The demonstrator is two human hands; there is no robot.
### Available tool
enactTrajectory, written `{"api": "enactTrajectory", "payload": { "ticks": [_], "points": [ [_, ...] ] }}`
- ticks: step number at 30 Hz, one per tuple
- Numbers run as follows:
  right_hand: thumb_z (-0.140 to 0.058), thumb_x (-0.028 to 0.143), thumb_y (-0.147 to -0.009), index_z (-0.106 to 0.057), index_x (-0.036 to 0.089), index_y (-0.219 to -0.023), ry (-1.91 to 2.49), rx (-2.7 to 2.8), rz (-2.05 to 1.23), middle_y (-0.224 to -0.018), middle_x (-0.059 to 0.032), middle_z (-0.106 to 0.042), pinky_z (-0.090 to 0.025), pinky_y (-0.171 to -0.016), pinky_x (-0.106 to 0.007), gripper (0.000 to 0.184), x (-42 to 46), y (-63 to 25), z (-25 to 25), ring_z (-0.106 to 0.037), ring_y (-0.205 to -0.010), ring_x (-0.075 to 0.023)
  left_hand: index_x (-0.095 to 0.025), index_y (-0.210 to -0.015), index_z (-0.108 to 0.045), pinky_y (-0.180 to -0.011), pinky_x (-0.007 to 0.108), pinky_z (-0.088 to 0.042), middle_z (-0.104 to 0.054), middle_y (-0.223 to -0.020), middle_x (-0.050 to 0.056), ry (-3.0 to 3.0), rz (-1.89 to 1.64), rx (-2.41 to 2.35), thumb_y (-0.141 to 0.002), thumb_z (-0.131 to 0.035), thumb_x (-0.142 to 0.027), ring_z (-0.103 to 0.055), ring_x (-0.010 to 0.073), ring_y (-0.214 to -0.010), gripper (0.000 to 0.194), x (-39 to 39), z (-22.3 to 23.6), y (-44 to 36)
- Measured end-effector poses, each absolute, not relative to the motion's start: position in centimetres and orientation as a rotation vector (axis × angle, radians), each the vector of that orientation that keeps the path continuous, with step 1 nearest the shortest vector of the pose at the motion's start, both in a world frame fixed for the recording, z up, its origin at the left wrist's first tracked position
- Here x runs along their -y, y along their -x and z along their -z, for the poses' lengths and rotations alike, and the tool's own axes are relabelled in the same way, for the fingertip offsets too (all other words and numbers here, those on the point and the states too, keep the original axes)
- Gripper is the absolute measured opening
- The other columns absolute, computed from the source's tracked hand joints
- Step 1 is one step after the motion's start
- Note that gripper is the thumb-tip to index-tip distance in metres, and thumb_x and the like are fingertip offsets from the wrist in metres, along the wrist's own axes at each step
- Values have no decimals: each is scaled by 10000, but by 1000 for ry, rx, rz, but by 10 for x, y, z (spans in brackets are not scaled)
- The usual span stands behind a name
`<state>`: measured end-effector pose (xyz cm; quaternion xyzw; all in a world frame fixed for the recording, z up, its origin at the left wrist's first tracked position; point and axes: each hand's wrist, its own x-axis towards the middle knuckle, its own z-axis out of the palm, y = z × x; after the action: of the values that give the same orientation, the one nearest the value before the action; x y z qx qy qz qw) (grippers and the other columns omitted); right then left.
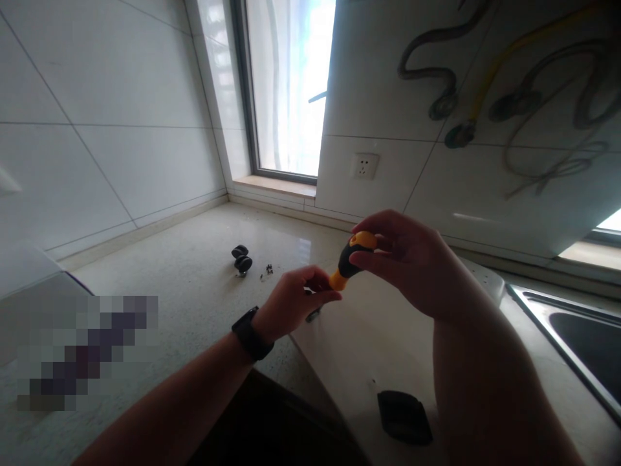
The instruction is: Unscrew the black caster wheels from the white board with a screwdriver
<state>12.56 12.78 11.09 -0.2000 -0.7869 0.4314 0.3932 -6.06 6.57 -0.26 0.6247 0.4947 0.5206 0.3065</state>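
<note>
A screwdriver (350, 259) with a yellow-and-black handle is tilted above the countertop. My right hand (405, 259) is closed around the top of its handle, thumb on the near side. My left hand (294, 299), with a black watch on the wrist, pinches the lower yellow end of the handle. Just under the left fingers shows a small dark, partly metallic piece (313, 315), mostly hidden, so I cannot tell its kind. The screwdriver's tip is hidden too. Left of the hands, black twin-wheel casters (242, 263) lie beside several small dark screws (269, 268).
A black moulded piece (405, 417) lies near the front, by my right forearm. The steel sink (577, 349) is on the right. A white box-like object (33, 298) stands at the left. Behind are a wall socket (366, 166), hoses (431, 71) and a window (291, 84).
</note>
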Motion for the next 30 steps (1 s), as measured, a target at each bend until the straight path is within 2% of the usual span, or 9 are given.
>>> {"api": "enactTrajectory", "payload": {
  "ticks": [11,17,22,27,30],
  "points": [
    [-836,297,-774,-639,222,-1018,435,1986,-1046,-981,-14,-715,-628,-740,-261,323,-135,-132,-98,-735,-869,-168,-164,-894,-682,-668,257,-480,-707,-823,21,-1679,-1352,-1356,-829,-804,-340,-603,126,-719,224,-67,3,59],
    [-744,319,-871,-619,283,-1164,530,1985,-666,-1051,-11,-711,-629,-791,-300,321,-116,-153,-84,-718,-938,-172,-177,-891,-702,-620,244,-446,-691,-772,2,-1779,-1319,-1478,-856,-773,-357,-574,114,-663,197,-61,-6,49],
    [-741,373,-873,-623,309,-1199,534,2061,-457,-1093,-14,-717,-625,-727,-297,353,-113,-161,-82,-716,-912,-178,-187,-918,-719,-660,250,-461,-716,-812,2,-1814,-1311,-1461,-857,-779,-335,-600,123,-711,171,-61,-9,47],
    [-741,358,-874,-660,294,-1175,493,2043,-439,-1082,-27,-722,-627,-704,-313,318,-117,-160,-85,-721,-865,-190,-189,-948,-748,-722,274,-483,-720,-869,23,-2005,-1255,-1437,-876,-762,-318,-630,147,-786,148,-61,-17,49],
    [-758,329,-863,-687,303,-1168,482,2006,-460,-1069,-21,-734,-635,-700,-327,315,-117,-160,-84,-732,-870,-207,-198,-1061,-755,-806,301,-516,-739,-976,51,-2098,-1138,-1359,-924,-700,-296,-670,178,-890,177,-58,-21,55]
  ]
}}
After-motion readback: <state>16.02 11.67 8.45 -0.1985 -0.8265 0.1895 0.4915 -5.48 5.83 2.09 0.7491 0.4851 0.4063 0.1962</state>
